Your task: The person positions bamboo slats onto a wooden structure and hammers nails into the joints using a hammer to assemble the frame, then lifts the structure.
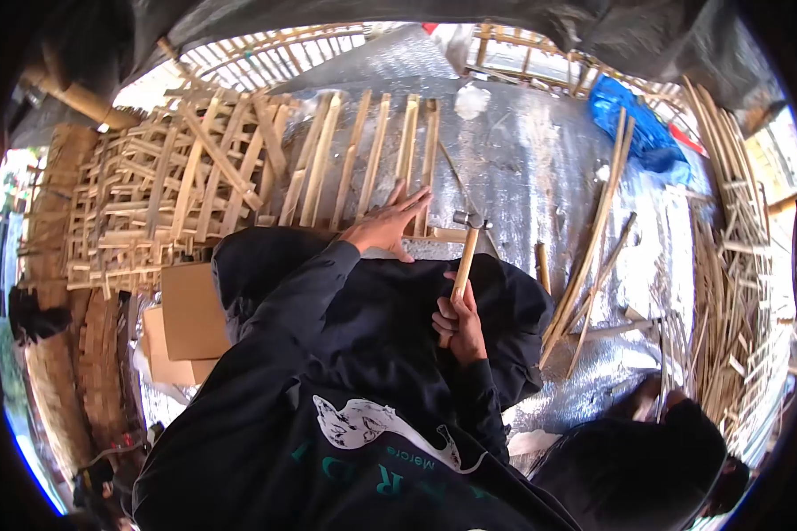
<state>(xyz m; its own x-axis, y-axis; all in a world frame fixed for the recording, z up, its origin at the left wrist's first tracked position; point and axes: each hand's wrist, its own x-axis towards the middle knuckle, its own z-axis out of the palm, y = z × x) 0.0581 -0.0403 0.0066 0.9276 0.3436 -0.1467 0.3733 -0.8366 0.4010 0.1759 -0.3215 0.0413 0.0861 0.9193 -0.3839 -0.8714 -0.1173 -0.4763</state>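
Observation:
My right hand [460, 320] is wrapped round the wooden handle of a hammer [467, 252], its metal head pointing up and away from me. My left hand [388, 223] lies with fingers spread on the near ends of several bamboo slats [369, 159]. These slats are laid side by side, pointing away from me, with gaps between them. Along their near ends runs a crosswise strip [447, 234], partly hidden by my left hand and my dark clothing. Whether any nail is there is too small to tell.
A pile of bamboo lattice frames [164, 177] stands at the left, near cardboard boxes [195, 311]. Long bamboo poles [598, 230] lie to the right on the silvery floor sheet [522, 159]. A blue plastic sheet [638, 128] is farther back. Another person [633, 460] sits at lower right.

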